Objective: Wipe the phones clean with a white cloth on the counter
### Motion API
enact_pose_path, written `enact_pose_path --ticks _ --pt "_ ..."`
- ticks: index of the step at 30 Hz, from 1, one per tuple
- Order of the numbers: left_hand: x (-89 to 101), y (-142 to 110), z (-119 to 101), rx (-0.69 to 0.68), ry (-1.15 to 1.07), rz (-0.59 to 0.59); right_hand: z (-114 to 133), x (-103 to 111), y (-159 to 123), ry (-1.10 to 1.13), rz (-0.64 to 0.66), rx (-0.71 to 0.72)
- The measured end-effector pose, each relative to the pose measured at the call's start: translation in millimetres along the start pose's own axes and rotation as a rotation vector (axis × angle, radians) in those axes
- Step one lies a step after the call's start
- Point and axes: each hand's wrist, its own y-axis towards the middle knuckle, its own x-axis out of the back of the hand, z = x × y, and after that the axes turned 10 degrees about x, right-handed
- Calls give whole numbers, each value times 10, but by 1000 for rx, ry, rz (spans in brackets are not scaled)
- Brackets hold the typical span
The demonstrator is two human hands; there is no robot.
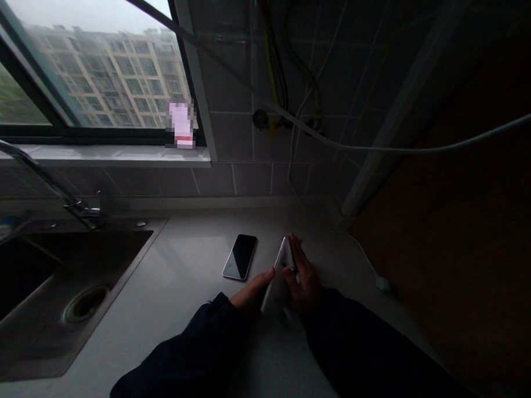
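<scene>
On the countertop (180, 277), hands (304, 281) grip a flat white device (274, 289).

Just left of the fingers (299, 261), the smartphone (239, 257) shows a glossy black screen inside a silver rim, while the flat object (276, 286) at them is white and silver. Below the fingers, the sleeves (185, 359) are dark navy; the worktop (193, 266) is plain pale grey, and the wall tiles (231, 177) beyond are grey with pale grout lines.

Right hand (304, 276) partly hides the pale flat object (274, 293); the item (181, 125) on the windowsill (97, 152) is blurred past identifying.
</scene>
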Motion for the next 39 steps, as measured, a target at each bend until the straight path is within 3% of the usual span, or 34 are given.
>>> enact_pose_path --ticks 4,12,16,21,33,39 --pt "-5 8 -13 21 -17 -30 -51 -13 -22 3 11 -58" --pt "19 27 13 -47 88 23 48 72 30 -9 -78 87" --pt "30 35 10 -25 52 8 -34 79 45 -7 -115 -20" --pt "19 39 -2 -5 -20 64 -121 25 20 34 -61 -123" --pt "36 33 4 -33 83 51 12 36 19 -27 -46 94" --pt "19 21 -32 11 42 12 -103 4 7 23 -39 0"
